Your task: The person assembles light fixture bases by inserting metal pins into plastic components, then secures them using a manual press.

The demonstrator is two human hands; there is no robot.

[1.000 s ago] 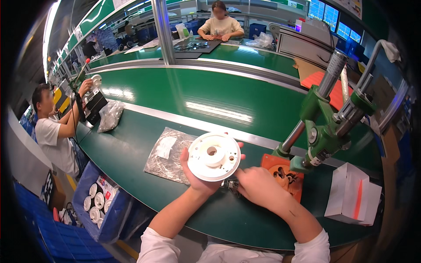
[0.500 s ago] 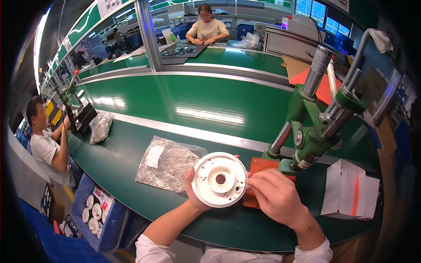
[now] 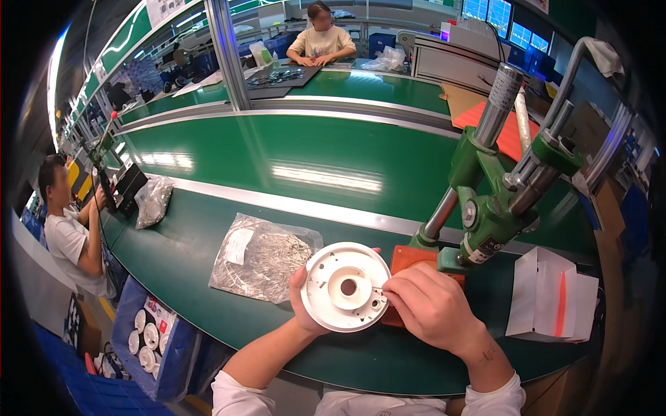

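A round white plastic housing (image 3: pixel 322 305) with a raised ring, a dark centre hole and several small holes faces up. My left hand (image 3: pixel 300 299) grips it from its left side, the fingers partly hidden behind it. At the housing's right side, my right hand (image 3: pixel 431 305) is closed in a pinch on a small thin piece (image 3: pixel 377 288), pale and pin-like. Its tip reaches over the housing near a larger hole; whether it touches cannot be told. Beyond the left hand lies a clear plastic bag (image 3: pixel 260 258) full of thin silvery pins.
A green hand press (image 3: pixel 479 208) with an orange base (image 3: pixel 411 258) stands to the right. A white open box (image 3: pixel 544 295) lies at far right. Below left, a blue bin (image 3: pixel 182 353) holds white round parts. Another person (image 3: pixel 69 236) works at left, another (image 3: pixel 322 41) across the line.
My right fingertips have moved slightly left, further over the housing's edge, with the thin piece. The left hand keeps its grip. The whole view has shifted a little.
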